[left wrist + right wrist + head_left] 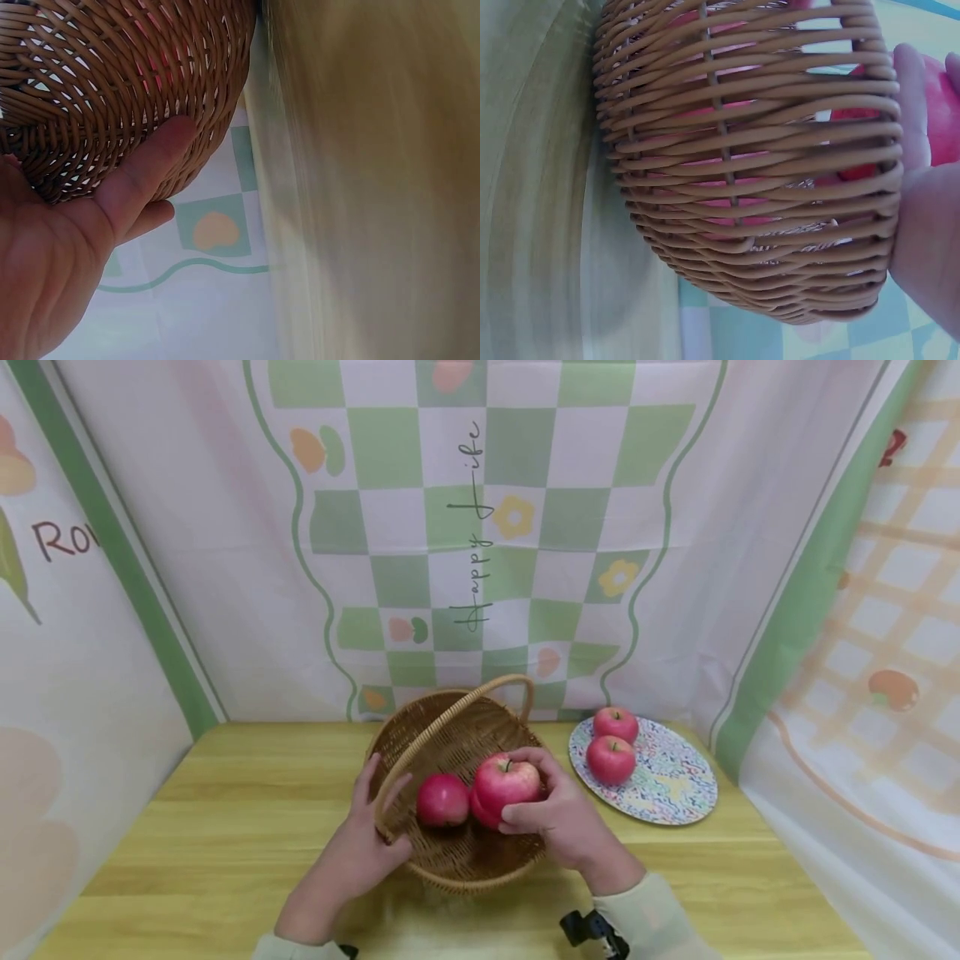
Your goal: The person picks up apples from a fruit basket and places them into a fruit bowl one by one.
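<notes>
A brown wicker basket (420,714) with an arched handle (438,724) stands on the table in the head view. My left hand (367,839) grips the basket's left side by the foot of the handle; in the left wrist view its fingers (146,169) lie against the woven outside. Over the basket's right side, my right hand (562,814) holds a red apple (504,777) between thumb and fingers. Another red apple (442,800) lies in the basket to its left. Below the held apple more red shows, mostly hidden. Through the weave, red fruit (705,127) appears in the right wrist view.
Right of the basket, a round speckled plate (671,806) bears two red apples (611,760) at its left side. The wooden table (247,810) runs back to a hanging cloth (517,452) with green checks, and printed cloths hang at both sides.
</notes>
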Demonstrator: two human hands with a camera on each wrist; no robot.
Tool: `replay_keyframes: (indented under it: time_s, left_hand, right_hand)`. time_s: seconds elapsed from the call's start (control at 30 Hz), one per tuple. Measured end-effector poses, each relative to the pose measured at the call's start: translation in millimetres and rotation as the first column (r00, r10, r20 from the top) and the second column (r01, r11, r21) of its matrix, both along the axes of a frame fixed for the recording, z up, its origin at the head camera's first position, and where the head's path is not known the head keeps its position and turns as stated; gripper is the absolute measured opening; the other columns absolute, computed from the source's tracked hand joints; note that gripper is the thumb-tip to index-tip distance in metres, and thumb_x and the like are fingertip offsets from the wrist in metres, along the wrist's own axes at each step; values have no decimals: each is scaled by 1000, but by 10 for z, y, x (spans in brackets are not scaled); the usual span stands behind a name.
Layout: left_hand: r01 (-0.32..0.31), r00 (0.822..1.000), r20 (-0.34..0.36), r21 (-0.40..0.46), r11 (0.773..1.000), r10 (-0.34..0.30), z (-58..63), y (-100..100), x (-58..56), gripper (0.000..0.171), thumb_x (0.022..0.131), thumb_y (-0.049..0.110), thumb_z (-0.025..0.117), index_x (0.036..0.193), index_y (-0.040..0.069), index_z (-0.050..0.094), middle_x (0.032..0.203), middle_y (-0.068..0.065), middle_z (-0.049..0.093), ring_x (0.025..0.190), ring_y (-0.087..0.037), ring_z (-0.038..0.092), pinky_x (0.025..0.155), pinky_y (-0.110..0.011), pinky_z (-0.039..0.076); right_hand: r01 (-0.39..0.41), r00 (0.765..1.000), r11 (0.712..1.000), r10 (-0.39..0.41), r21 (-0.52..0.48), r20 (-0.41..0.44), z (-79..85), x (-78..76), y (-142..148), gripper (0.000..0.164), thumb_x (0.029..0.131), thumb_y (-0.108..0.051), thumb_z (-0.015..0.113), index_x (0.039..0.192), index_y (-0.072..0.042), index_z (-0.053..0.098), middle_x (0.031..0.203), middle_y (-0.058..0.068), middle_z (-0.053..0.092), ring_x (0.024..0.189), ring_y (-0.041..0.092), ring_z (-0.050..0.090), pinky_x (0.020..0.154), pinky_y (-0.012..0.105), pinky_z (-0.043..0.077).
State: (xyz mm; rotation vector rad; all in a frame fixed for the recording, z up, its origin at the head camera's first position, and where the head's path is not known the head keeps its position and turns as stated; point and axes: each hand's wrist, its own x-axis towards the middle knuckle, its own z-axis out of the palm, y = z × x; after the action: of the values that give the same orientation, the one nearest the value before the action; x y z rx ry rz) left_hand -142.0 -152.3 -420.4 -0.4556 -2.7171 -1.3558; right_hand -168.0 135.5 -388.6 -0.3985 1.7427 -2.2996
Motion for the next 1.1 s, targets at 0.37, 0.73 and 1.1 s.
replay_keyframes:
  time_s: [0.37, 0.73, 1.1]
  left_hand:
    - [13, 1000, 4, 23, 1000, -13, -4, -12, -3, 90, 78, 1, 65, 157, 28, 32, 163, 3, -17, 47, -2, 39, 44, -25, 47]
    - [17, 1000, 17, 30, 999, -17, -15, -9, -13, 88, 79, 2, 65, 157, 26, 33, 163, 5, -17, 47, -2, 38, 44, -26, 47]
    - [27, 999, 23, 45, 999, -28, -3, -13, -2, 88, 79, 1, 64, 157, 25, 32, 164, 5, -15, 46, -1, 37, 43, -25, 46]
  right_hand:
    - [-121, 993, 980, 121, -160, -10, 24, 42, 113, 60, 80, 16, 60, 129, -16, 44, 145, 19, 29, 123, 39, 47, 84, 49, 55]
    - [-90, 996, 990, 88, -112, -26, 33, 78, 310, 53, 85, 11, 60, 129, -17, 47, 144, 17, 31, 121, 35, 49, 81, 46, 56]
    - [-55, 998, 997, 52, -59, -47, 69, 85, 623, 54, 79, 11, 58, 125, -14, 44, 140, 19, 31, 118, 35, 51, 82, 54, 55]
